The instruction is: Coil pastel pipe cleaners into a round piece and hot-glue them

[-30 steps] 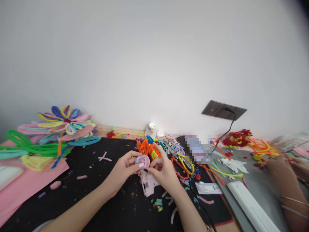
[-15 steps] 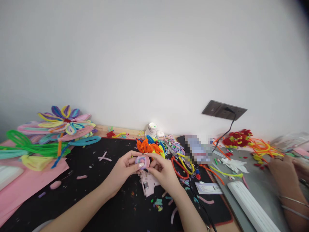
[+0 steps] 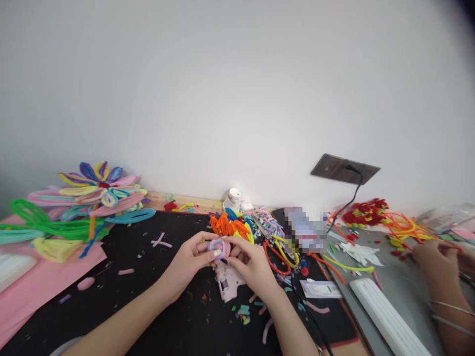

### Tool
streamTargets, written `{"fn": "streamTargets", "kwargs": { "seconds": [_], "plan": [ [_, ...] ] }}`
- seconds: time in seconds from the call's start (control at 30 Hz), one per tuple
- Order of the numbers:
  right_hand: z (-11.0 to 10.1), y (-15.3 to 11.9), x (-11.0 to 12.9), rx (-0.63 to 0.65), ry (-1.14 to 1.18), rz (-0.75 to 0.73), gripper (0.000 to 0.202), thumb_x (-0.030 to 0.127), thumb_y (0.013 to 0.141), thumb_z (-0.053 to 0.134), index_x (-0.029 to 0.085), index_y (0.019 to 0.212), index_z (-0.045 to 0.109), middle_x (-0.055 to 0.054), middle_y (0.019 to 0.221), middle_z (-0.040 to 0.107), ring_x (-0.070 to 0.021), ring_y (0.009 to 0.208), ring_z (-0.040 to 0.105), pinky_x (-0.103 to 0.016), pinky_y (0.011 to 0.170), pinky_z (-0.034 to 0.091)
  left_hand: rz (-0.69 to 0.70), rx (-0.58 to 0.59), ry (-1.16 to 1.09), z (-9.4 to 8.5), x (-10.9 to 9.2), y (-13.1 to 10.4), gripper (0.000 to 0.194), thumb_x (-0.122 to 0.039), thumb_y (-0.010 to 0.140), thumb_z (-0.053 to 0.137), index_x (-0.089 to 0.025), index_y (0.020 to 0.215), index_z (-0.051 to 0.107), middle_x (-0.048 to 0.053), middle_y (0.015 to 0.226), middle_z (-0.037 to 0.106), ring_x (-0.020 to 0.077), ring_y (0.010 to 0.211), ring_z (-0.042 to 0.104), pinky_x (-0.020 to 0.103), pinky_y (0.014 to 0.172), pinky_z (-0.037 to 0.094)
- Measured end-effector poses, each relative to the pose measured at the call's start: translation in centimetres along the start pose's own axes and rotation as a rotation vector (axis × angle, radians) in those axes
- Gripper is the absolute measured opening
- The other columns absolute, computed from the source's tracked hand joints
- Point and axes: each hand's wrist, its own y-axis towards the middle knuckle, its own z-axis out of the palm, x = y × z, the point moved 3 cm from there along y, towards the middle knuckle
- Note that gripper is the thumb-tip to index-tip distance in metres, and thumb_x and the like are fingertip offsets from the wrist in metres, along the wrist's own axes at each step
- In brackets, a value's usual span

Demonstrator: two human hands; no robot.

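Observation:
Both hands meet over the black mat [image 3: 144,282] around a small rolled coil of fuzzy pipe cleaner [image 3: 218,249], purple and pink with some teal. My left hand [image 3: 195,254] pinches its near left side, thumb on the front. On the other side, my right hand [image 3: 247,257] has its fingertips closed at the coil's right edge. A pale pink tool [image 3: 228,284], shaped like a glue gun, lies just below the hands and is partly hidden by them. Orange pipe-cleaner loops [image 3: 230,225] lie right behind the fingers.
Pipe-cleaner flowers [image 3: 104,188] and green loops [image 3: 48,222] are piled at left on pink paper [image 3: 63,282]. Behind are a white cup [image 3: 233,198] and cut pieces [image 3: 269,222]. At right lie a pixelated patch [image 3: 304,230], a white strip [image 3: 386,316] and a co-worker's hands [image 3: 438,257].
My hands and the coil stay almost still. At right, the co-worker's hands have shifted slightly, and a red piece now shows at their fingers.

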Motion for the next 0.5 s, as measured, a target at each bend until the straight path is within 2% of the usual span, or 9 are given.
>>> {"fn": "streamTargets", "kwargs": {
  "seconds": [0.5],
  "plan": [
    [0.02, -0.1, 0.01, 0.03, -0.08, 0.003, 0.033, 0.019, 0.082, 0.064, 0.027, 0.114, 0.065, 0.003, 0.062, 0.054, -0.0115, 0.05, 0.044, -0.024, 0.052, 0.038, -0.004, -0.032, 0.013, -0.04, -0.04, 0.07, 0.029, -0.029, 0.072, 0.078, -0.019, 0.096, 0.064, 0.004, 0.089, 0.076, 0.0168, 0.077, 0.067, 0.026, 0.068, 0.049]
  ]
}}
